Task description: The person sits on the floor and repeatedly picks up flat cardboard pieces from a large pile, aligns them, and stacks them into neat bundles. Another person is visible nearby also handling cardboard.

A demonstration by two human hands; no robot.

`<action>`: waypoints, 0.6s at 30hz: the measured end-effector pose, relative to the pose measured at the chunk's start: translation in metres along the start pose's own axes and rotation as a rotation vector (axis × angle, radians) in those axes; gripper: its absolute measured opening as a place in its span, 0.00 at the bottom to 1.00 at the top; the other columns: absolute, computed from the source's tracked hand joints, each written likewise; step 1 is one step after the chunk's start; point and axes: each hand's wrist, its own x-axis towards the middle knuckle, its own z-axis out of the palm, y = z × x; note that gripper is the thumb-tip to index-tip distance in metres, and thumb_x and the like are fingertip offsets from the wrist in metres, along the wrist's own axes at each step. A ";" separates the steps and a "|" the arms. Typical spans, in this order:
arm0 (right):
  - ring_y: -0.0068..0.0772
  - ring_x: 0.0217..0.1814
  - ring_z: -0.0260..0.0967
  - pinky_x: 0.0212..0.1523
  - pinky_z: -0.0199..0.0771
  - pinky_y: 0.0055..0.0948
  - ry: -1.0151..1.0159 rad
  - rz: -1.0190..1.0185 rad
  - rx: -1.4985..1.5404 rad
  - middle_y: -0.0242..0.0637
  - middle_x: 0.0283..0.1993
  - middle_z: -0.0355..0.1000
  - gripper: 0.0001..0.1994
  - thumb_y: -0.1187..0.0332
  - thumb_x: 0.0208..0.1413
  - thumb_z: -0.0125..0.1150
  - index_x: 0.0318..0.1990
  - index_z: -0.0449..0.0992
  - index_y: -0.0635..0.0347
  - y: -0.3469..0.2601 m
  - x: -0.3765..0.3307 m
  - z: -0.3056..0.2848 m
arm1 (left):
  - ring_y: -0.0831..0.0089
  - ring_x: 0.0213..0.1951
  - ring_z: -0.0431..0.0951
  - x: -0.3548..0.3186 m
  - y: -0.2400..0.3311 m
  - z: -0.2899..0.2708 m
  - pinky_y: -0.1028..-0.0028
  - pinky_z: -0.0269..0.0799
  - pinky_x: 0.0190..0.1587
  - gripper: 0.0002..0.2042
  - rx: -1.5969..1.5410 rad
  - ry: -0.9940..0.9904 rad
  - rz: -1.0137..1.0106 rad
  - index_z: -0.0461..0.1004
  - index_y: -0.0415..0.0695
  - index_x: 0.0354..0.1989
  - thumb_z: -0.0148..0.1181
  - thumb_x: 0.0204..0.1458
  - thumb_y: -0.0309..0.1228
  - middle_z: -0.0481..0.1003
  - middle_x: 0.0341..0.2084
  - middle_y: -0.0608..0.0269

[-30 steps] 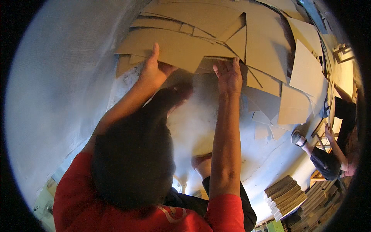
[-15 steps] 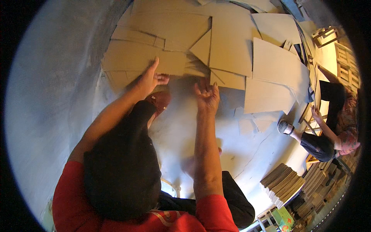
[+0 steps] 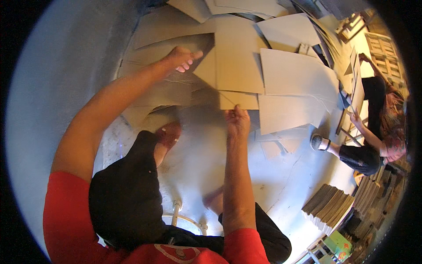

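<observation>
Flattened cardboard sheets lie overlapping in a broad heap in front of me. My left hand is over the left part of the heap, its fingers curled and thumb stretched to the right. Whatever it grips, if anything, I cannot make out. At the heap's near edge, my right hand has its fingers closed at the edge of a small cardboard piece. A dark diagonal edge runs from below the left hand toward the right fingertips. The cardboard between the hands is shadowed and blurred.
At the right, another person sits holding a cardboard sheet upright. A stack of cardboard pieces stands on the floor at the lower right. A pale wall rises at the left. A wooden pallet is at the far right.
My left hand has moved up and right over the heap, its fingers curling. My right hand has dropped slightly, its spread fingers now drawn together at the cardboard edge. My view has shifted.
</observation>
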 end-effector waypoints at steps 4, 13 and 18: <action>0.31 0.31 0.69 0.33 0.72 0.34 0.062 0.022 -0.077 0.35 0.33 0.72 0.05 0.72 0.55 0.58 0.39 0.72 0.60 0.003 -0.006 0.003 | 0.71 0.32 0.76 0.022 0.022 0.029 0.71 0.72 0.39 0.23 -0.270 -0.150 0.040 0.73 0.33 0.41 0.68 0.45 0.41 0.76 0.30 0.58; 0.32 0.28 0.72 0.27 0.74 0.31 0.025 0.318 -0.576 0.41 0.31 0.74 0.09 0.67 0.53 0.59 0.37 0.73 0.64 -0.004 -0.048 -0.013 | 0.70 0.30 0.77 -0.007 -0.028 0.036 0.70 0.73 0.37 0.20 -0.146 -0.091 0.026 0.75 0.35 0.39 0.69 0.33 0.23 0.77 0.29 0.60; 0.32 0.32 0.72 0.31 0.73 0.33 0.261 0.176 -0.608 0.36 0.33 0.73 0.15 0.59 0.54 0.60 0.41 0.74 0.62 0.008 -0.070 -0.036 | 0.70 0.31 0.78 -0.052 -0.102 -0.015 0.70 0.74 0.38 0.24 -0.057 -0.099 -0.003 0.76 0.34 0.41 0.71 0.29 0.25 0.78 0.32 0.60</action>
